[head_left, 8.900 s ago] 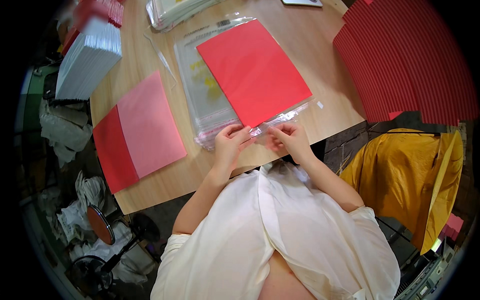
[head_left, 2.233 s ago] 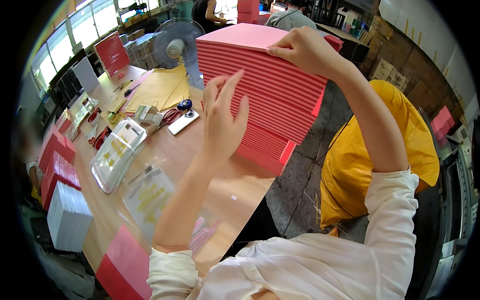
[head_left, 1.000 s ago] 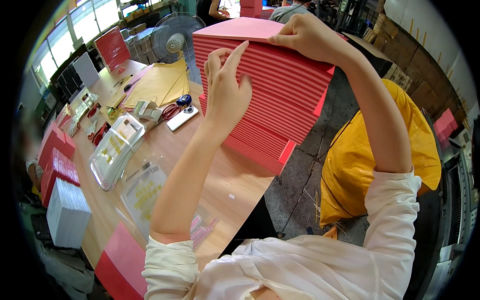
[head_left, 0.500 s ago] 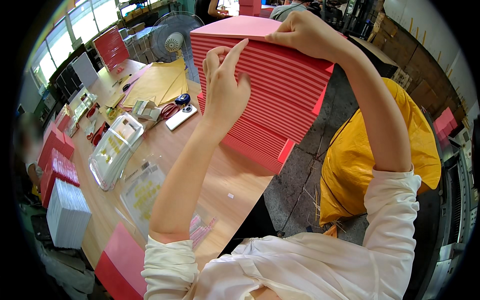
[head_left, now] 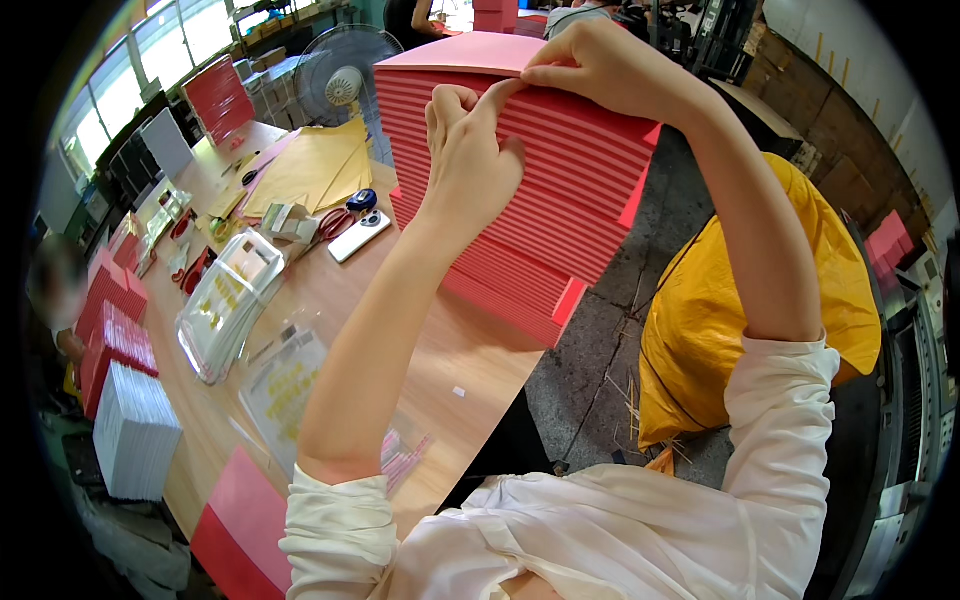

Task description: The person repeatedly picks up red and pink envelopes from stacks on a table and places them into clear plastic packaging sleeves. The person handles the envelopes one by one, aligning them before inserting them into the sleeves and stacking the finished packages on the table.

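Observation:
A tall stack of red and pink folded card sheets [head_left: 570, 190] stands at the table's far right, its layered edges facing me. The fingers of my right hand [head_left: 615, 72] are closed on the near edge of the top pink card [head_left: 455, 50], which is lifted slightly. My left hand [head_left: 474, 150] is in front of the stack. Its index finger reaches up to that same edge, beside the right fingertips; the thumb stands apart and the other fingers are curled. I see nothing held in it.
On the wooden table [head_left: 450, 350] lie a white phone [head_left: 360, 236], a blue tape measure [head_left: 362, 200], red-handled scissors [head_left: 334, 224], yellow sheets [head_left: 315, 165] and clear plastic packs [head_left: 230, 300]. A yellow sack [head_left: 720, 330] stands on the floor at right. Behind the table is a fan [head_left: 345, 85].
My left hand has moved right and its index finger now meets the edge by the right fingertips. My right hand has shifted slightly left, still pinching the card.

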